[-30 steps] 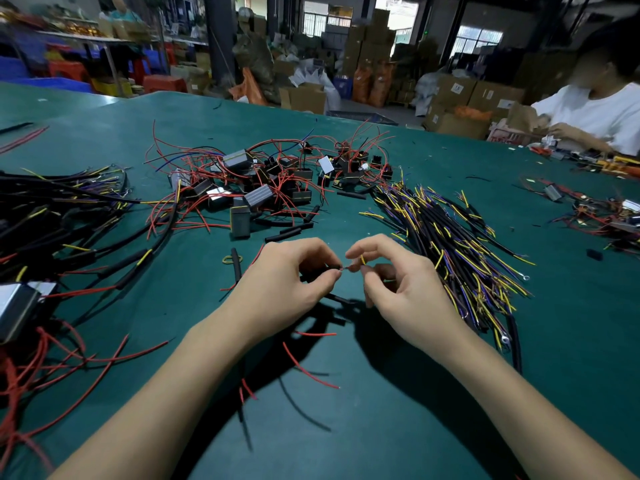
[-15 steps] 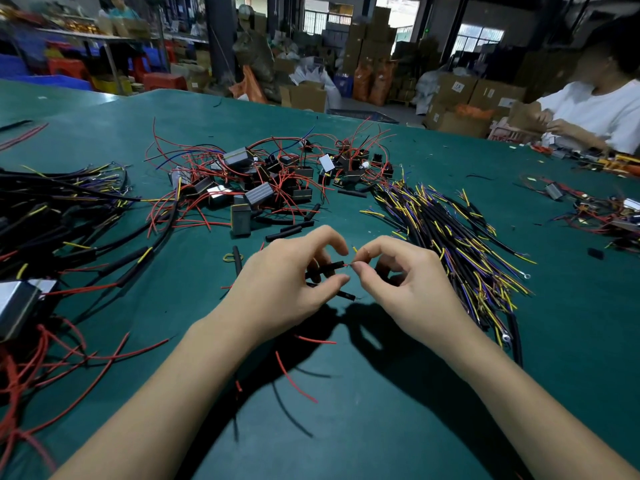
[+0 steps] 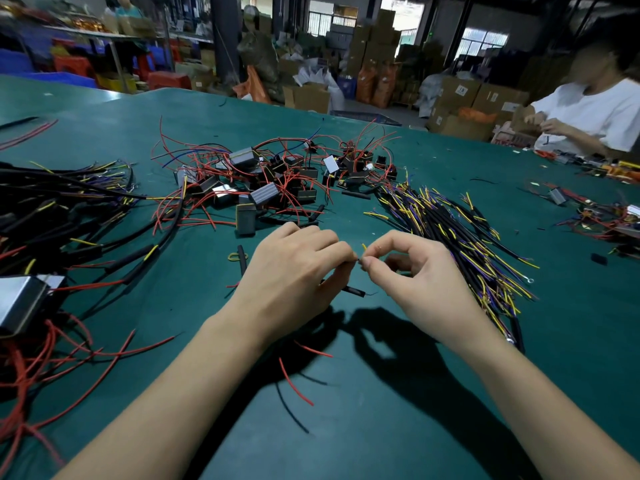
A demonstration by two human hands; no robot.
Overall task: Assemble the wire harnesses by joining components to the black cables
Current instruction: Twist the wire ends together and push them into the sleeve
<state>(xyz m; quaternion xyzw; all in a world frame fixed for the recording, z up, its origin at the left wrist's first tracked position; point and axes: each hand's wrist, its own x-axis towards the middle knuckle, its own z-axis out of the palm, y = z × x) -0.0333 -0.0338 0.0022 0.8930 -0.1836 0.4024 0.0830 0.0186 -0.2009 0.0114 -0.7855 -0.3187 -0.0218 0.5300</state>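
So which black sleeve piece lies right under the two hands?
Start at the green table, between the left hand and right hand. Just below their meeting fingertips lies one short black sleeve. It lies alone on bare green, not in the cable bundle.

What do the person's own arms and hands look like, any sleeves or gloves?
Both forearms are bare, with no sleeves in view. The left hand and right hand wear no gloves, and no rings, watch or wristbands show. The fingernails are short and unpainted.
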